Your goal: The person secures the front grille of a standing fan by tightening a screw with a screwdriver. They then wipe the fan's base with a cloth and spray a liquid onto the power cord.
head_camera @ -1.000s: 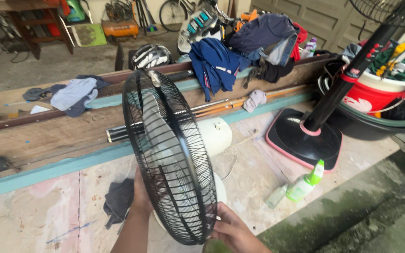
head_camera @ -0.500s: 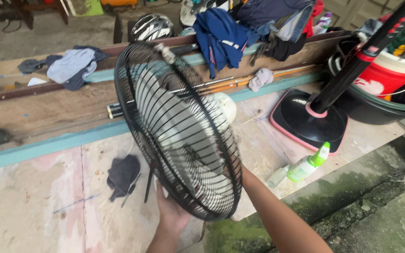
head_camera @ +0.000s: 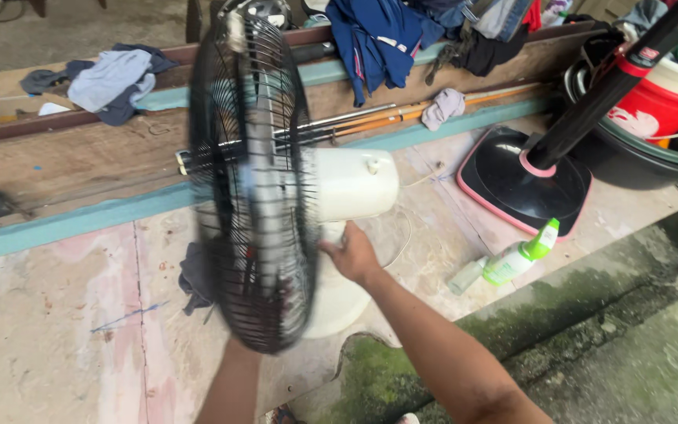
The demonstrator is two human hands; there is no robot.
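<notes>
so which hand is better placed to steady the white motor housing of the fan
Right. The right hand is already at the neck under the white plastic motor housing behind the black wire fan guard. The left forearm rises in front of the guard, its hand hidden.

I see soft, even daylight with no hard shadows and no glare. The black fan grille (head_camera: 254,184) is smeared by motion blur, its wires doubled. Right of it, the spray bottle (head_camera: 512,261) stays fairly sharp; edges show little distortion.
</notes>
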